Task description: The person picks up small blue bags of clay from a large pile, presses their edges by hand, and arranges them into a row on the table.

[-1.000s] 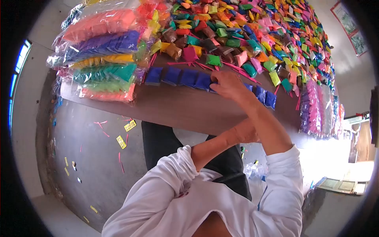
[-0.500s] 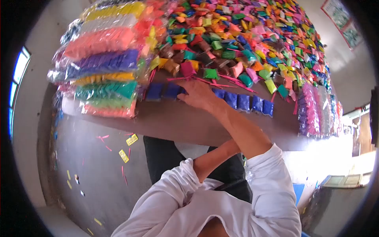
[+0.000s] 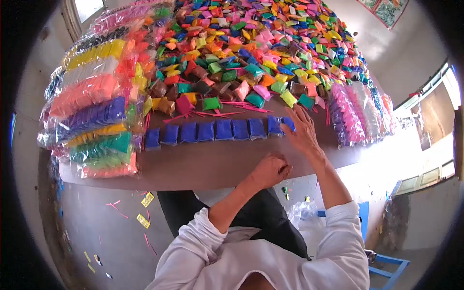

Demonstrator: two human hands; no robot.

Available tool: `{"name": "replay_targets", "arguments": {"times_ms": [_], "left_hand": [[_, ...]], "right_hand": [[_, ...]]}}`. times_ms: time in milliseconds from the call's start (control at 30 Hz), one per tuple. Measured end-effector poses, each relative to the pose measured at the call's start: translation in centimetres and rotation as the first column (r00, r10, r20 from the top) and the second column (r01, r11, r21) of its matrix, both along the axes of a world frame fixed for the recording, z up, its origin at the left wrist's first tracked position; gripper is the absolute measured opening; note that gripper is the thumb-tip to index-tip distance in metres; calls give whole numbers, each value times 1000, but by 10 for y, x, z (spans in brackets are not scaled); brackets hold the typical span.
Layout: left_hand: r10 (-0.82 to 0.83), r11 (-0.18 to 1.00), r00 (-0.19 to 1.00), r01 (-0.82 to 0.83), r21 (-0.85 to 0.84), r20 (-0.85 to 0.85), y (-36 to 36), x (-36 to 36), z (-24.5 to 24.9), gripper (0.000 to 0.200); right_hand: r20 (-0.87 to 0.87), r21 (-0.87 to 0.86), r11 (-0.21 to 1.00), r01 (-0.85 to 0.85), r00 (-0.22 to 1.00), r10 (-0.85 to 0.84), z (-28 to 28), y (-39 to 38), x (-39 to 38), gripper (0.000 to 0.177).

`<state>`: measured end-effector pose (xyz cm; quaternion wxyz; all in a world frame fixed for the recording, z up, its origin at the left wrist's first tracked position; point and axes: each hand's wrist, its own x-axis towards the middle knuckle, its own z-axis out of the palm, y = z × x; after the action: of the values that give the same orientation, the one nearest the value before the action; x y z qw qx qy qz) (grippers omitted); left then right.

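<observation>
A row of several dark blue packets [image 3: 223,130] lies side by side on the brown table [image 3: 193,166]. At the row's right end my right hand [image 3: 304,133] rests with its fingers spread and its thumb against the last blue packet [image 3: 288,124], which it partly covers. My left hand [image 3: 271,171] is curled closed over the table's front edge, below and left of the right one; what its fingers hold, if anything, is hidden. Pink twist ties [image 3: 246,105] lie just behind the row.
A big heap of small coloured packets [image 3: 261,43] covers the back. Stacked clear bags of packets [image 3: 87,96] stand at the left, and more filled bags [image 3: 350,116] at the right. Yellow labels [image 3: 147,199] and pink ties are on the floor [image 3: 111,241].
My right hand has moved from the row's left part to its right end. My left hand, hidden before behind the right arm, now shows. The view has shifted, and the row's packets sit closer together.
</observation>
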<state>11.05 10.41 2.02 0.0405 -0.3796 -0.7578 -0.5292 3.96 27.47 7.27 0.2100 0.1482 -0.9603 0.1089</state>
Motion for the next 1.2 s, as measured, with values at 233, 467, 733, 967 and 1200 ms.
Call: {"name": "replay_targets", "arguments": {"times_ms": [233, 467, 733, 967, 1200], "left_hand": [[-9, 999, 997, 7, -32, -74, 0, -4, -5, 20], [-31, 990, 1000, 31, 141, -2, 5, 1, -6, 25], [-328, 907, 884, 194, 375, 335, -6, 9, -15, 43], [-200, 891, 937, 52, 451, 287, -8, 18, -17, 32], [21, 968, 1000, -18, 252, -7, -7, 11, -16, 25]], "right_hand": [[92, -101, 950, -297, 948, 306, 13, -51, -9, 61], [239, 15, 802, -597, 781, 577, 14, -176, -24, 58], [240, 109, 807, -580, 803, 545, -6, -248, -31, 54], [269, 78, 790, -608, 776, 570, -8, -266, -36, 49], [265, -157, 806, -571, 761, 592, 5, -221, -57, 50]]}}
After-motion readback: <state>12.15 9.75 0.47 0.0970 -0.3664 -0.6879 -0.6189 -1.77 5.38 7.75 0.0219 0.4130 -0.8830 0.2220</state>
